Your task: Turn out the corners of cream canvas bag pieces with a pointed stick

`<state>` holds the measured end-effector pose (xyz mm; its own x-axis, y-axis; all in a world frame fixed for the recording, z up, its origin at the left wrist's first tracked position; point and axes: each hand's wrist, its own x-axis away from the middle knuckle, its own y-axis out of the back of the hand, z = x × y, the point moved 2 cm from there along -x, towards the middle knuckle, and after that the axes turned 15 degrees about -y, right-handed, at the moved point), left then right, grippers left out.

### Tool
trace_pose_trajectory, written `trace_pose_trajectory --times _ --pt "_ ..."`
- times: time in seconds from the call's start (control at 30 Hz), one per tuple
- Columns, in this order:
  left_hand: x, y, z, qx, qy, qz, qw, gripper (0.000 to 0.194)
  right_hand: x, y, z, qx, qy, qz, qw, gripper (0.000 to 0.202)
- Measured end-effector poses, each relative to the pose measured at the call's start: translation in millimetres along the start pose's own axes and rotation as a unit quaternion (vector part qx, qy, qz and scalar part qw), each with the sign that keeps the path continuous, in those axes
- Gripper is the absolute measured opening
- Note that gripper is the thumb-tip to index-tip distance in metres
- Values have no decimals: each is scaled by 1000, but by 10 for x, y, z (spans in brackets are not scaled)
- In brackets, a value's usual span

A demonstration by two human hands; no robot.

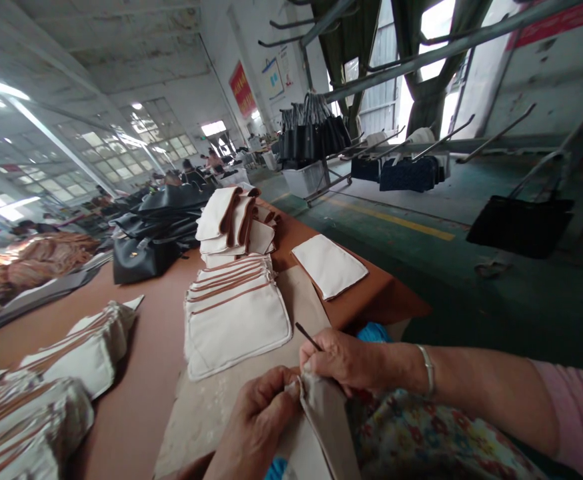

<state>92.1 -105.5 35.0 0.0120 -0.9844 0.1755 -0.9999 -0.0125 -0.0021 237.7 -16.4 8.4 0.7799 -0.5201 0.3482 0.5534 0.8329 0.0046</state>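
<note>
My left hand (pixel 266 407) pinches the seamed edge of a cream-and-beige fabric bag piece (pixel 329 420), which hangs down between my hands at the lower edge of the view. Closed beside it, my right hand (pixel 339 360) has a thin dark rod-like tool (pixel 307 336) sticking out between thumb and fingers. The right fingertips also touch the top of the piece; the tool's other end is hidden. Just beyond lies a fanned row of cream pieces with brown edges (pixel 239 320). One single cream piece (pixel 330 267) rests flat to the right.
Folded cream pieces (pixel 231 223) are stacked farther back, near black bags (pixel 144 260). More cream stacks (pixel 36 423) lie at the left on the brown table (pixel 146 360). A metal rack (pixel 411 67) with hanging bags stands at the right. Flowered cloth (pixel 421 433) covers my lap.
</note>
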Motion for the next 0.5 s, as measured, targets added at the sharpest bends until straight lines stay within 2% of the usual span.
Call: trace_pose_trajectory --times 0.07,0.13,0.23,0.3,0.4,0.5 --pt "-14 21 27 -13 -10 -20 1000 34 -43 -1 -55 -102 -68 49 991 16" --pt "-29 46 21 -54 -27 -36 998 36 -69 27 -69 -136 -67 57 987 19" --pt "-56 46 -39 -129 -45 -38 990 40 -81 100 -26 -99 -17 49 994 38" --pt "-79 17 -92 -161 -61 -33 985 39 -85 148 18 -62 6 40 997 43" --pt "-108 -36 -126 -160 -70 -32 984 35 -116 190 48 -17 2 57 998 41" --pt "-129 -65 -91 -131 -59 -35 989 32 -162 209 12 -22 -25 83 996 34"
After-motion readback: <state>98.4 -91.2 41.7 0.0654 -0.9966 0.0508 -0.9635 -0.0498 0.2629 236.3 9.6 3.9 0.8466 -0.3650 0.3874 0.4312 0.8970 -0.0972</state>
